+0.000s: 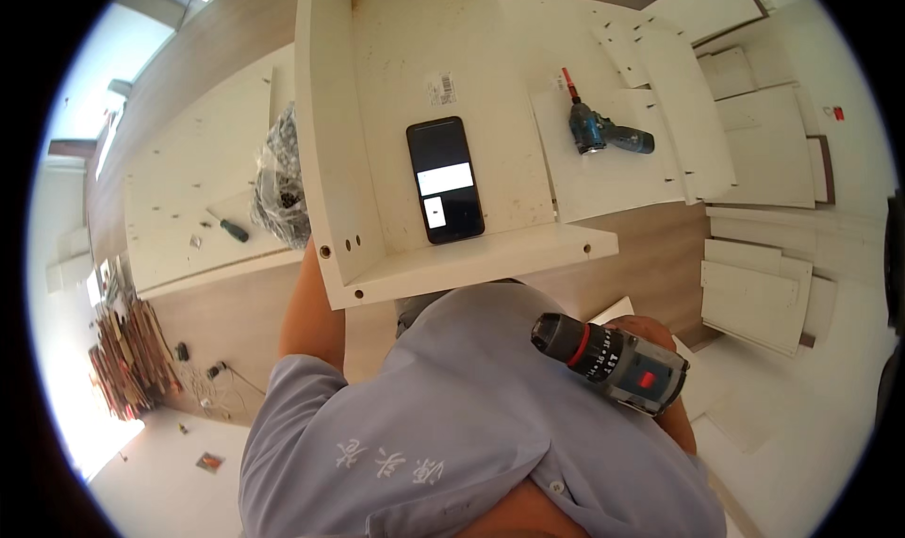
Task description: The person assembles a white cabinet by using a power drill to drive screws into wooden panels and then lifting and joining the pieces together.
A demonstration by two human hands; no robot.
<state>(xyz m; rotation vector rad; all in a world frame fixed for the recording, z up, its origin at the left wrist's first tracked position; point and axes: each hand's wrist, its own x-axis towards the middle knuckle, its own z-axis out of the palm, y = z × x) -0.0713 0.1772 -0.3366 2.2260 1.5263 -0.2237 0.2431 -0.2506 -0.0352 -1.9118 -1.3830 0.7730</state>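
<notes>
My right hand (650,331) is closed around a cordless drill (622,364) in front of my body at the right. The drill is black and grey with a red ring, and its chuck points up and left. My left forearm (316,317) runs up behind the near left corner of a white open-topped box of panels (471,263). That hand is hidden by the box wall, so its fingers cannot be seen. A dark smartphone (436,152) with a partly lit screen lies inside the box. Round holes show in the box's near edges.
Right of the box, a blue-black cordless driver (608,133) lies on white panels (613,185). At left, a clear plastic bag of small parts (280,189) and a green-handled screwdriver (231,228) lie on another panel (179,199). More panels (759,284) lie at the far right.
</notes>
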